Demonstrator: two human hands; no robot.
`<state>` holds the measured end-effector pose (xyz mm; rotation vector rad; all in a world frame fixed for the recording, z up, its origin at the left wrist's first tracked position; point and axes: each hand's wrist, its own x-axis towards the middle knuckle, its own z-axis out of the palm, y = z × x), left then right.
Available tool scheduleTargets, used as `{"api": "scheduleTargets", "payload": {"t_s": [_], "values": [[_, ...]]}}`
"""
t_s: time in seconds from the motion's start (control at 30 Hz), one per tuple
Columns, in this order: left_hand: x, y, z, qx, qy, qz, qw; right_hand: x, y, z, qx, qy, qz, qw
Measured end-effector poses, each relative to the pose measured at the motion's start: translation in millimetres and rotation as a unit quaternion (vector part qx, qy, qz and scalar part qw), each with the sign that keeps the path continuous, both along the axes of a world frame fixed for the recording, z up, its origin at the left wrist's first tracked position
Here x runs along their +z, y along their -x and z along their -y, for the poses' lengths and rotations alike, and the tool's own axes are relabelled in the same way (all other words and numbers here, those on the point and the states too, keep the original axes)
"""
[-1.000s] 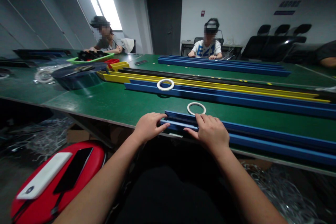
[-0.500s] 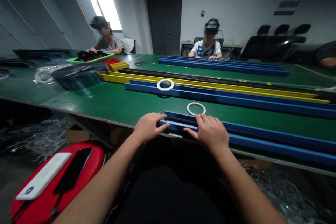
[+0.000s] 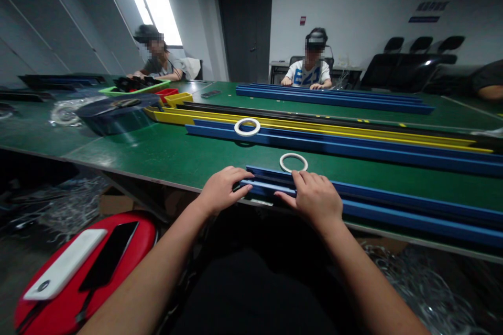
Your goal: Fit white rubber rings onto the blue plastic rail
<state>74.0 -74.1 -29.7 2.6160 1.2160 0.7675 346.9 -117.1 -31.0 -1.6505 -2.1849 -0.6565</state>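
A long blue channel strip (image 3: 393,218) lies along the near edge of the table, its raised walls running off to the right. My left hand (image 3: 222,189) grips its left end, thumb on the near wall and fingers at the far side. Farther right, my right hand (image 3: 319,198) is closed over the same strip, the thumb on the near side and fingertips over the far wall. A thin white tape ring (image 3: 305,163) lies just beyond my right fingers. Another white tape roll (image 3: 238,127) rests on a second blue strip (image 3: 353,147) farther back.
Yellow strips (image 3: 314,130) and more blue strips (image 3: 334,100) lie across the green table (image 3: 157,157). A large dark roll (image 3: 118,115) sits at left, near a green tray (image 3: 165,84). Two phones lie on a red stool (image 3: 137,256). Co-workers sit across the table.
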Motion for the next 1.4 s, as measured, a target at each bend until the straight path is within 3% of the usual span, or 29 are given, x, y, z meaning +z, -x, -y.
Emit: {"api": "scheduleTargets", "payload": {"t_s": [0.17, 0.37, 0.57, 0.7, 0.9, 1.1, 1.27, 1.4], "values": [[1.0, 3.7, -5.1, -0.004, 0.052, 0.038, 0.998, -0.7, 0.0, -0.2, -0.002, -0.003, 0.0, 1.0], [7.6, -5.3, -2.2, -0.009, 0.128, 0.156, 0.979, -0.2, 0.1, -0.8, -0.001, 0.004, 0.002, 1.0], [11.4, -21.1, 9.3, 0.035, 0.074, 0.201, 0.976, 8.0, 3.6, 3.7, -0.004, 0.03, -0.002, 1.0], [13.3, -26.2, 17.8, 0.03, 0.002, 0.192, 0.981, 18.8, 3.7, 8.7, 0.016, 0.057, -0.028, 0.998], [21.5, -35.2, 33.2, -0.012, -0.048, 0.186, 0.981, 32.9, 1.1, 11.4, 0.095, 0.069, -0.084, 0.99], [27.6, -41.8, 44.8, -0.052, -0.058, 0.184, 0.98, 36.9, 15.4, 17.8, 0.193, 0.066, -0.126, 0.971], [25.3, -42.6, 44.2, -0.067, -0.062, 0.178, 0.98, 38.4, 17.3, 20.2, 0.153, 0.071, -0.15, 0.974], [19.6, -44.5, 44.1, -0.081, -0.066, 0.173, 0.979, 43.1, 11.9, 24.2, 0.118, 0.123, -0.138, 0.976]]}}
